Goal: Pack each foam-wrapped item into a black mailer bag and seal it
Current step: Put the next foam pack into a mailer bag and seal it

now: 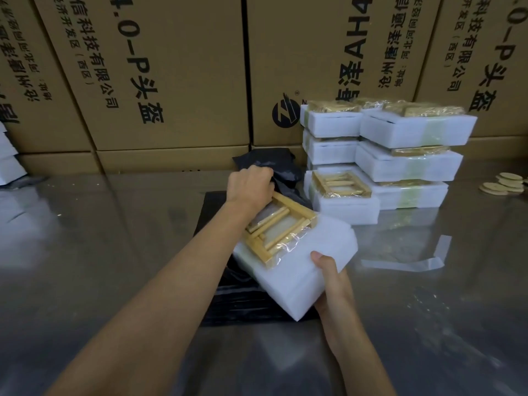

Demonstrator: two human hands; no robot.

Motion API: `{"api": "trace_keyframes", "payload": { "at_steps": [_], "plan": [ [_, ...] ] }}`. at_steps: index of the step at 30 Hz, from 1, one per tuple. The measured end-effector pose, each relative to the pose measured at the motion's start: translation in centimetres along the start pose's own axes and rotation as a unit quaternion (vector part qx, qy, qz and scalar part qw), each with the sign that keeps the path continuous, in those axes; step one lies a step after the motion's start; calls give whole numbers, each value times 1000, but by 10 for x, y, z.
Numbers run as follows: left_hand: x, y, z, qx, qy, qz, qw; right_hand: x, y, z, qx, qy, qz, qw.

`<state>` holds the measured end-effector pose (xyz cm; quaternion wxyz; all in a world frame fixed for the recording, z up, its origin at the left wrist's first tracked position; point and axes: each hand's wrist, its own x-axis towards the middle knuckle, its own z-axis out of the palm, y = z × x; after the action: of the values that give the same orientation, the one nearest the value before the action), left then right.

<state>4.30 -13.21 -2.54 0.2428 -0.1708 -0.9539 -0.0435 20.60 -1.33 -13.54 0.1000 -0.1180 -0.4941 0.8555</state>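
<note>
White foam item [288, 270] tilted over the black bags [228, 298], far end aimed at the bag mouth [274, 178].

Your right hand [328, 284] grips the item's near edge, thumb on top, so it can push the item forward. Your left hand [251, 185] pinches the bag film, probably holding the mouth open. The item's far end looks just short of the mouth. Right is tight: stack [383, 155] sits near. Left and near table [100, 224] give room; tape strip [423, 261] lies loose on your right.
</note>
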Motion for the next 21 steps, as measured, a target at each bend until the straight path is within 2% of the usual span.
{"api": "trace_keyframes", "payload": {
  "at_steps": [3,7,10,13,15,18,21],
  "plan": [
    [14,8,-5,18,-1,38,999,-2,0,-2,-23,-18,-18,999],
    [7,17,-12,-35,-12,135,990,-2,0,-3,8,-15,-6,1000],
    [-14,17,-10,-51,12,142,989,-3,0,-2,50,-20,4,999],
    [-39,0,-3,-80,61,78,992,-2,0,-3,106,-23,24,994],
    [-59,-16,5,-87,68,19,994,-1,0,-6,112,-35,34,992],
    [-92,-35,17,-61,26,-109,992,0,-2,-7,30,-27,48,998],
    [-122,-46,32,-105,-46,-223,968,2,-1,-4,-48,14,59,997]
  ]
}}
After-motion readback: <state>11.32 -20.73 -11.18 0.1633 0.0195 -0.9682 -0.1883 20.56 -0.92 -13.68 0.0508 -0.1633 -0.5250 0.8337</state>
